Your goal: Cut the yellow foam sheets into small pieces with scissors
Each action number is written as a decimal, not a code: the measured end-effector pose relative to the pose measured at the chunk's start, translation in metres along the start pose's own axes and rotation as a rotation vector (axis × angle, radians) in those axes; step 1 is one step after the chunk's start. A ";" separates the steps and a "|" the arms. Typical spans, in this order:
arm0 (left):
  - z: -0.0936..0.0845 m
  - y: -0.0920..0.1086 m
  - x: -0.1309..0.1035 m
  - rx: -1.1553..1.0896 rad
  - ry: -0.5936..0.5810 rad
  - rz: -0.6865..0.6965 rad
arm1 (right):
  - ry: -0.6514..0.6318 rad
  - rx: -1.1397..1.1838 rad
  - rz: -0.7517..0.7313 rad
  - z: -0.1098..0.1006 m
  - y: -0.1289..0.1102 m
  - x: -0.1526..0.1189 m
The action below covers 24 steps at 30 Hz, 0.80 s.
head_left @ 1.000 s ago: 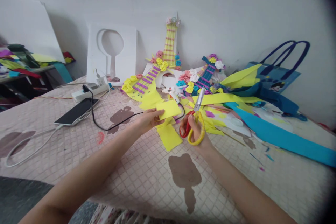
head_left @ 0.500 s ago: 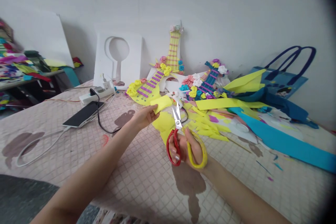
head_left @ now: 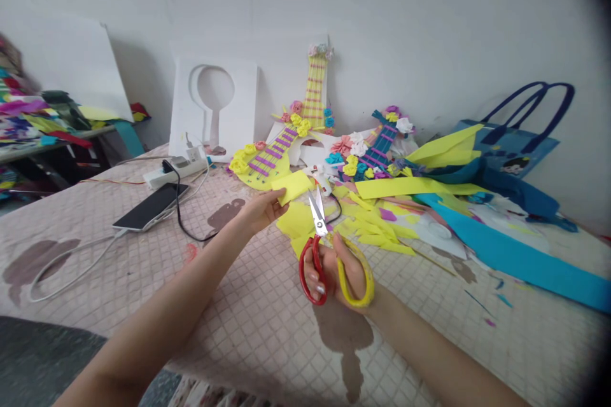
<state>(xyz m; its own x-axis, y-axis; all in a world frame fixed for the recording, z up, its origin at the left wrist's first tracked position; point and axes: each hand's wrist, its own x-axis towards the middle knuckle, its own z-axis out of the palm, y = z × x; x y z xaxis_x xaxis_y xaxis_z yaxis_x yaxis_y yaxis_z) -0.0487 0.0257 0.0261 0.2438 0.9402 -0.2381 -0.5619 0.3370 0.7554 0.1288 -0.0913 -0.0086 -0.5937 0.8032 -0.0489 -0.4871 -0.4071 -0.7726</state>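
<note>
Left hand pinches a folded-looking piece of yellow paper at its near edge, thumb on top; paper sits above the table, just in front of a yellow paper guitar with purple bars; right hand grips the scissors, fingers through the red loop, thumb through the yellow one; blades stand slightly parted, tips near the paper's right end, contact hard to tell from here; glue gun lies just beyond; yellow scraps spread to the right; phone at far left, cable attached.
</note>
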 end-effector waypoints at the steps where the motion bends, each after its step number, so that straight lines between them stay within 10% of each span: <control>1: -0.001 -0.001 0.000 0.010 -0.012 0.005 | 0.003 0.000 0.000 0.001 -0.001 0.000; 24: -0.012 -0.005 0.005 0.255 -0.260 0.047 | 0.015 0.028 0.005 0.004 -0.012 -0.002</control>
<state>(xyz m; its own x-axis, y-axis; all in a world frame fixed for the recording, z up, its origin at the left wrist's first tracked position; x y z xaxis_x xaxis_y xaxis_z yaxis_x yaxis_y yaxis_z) -0.0540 0.0294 0.0142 0.4337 0.8990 -0.0607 -0.3701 0.2391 0.8977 0.1330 -0.0903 0.0033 -0.5866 0.8075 -0.0621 -0.5019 -0.4226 -0.7547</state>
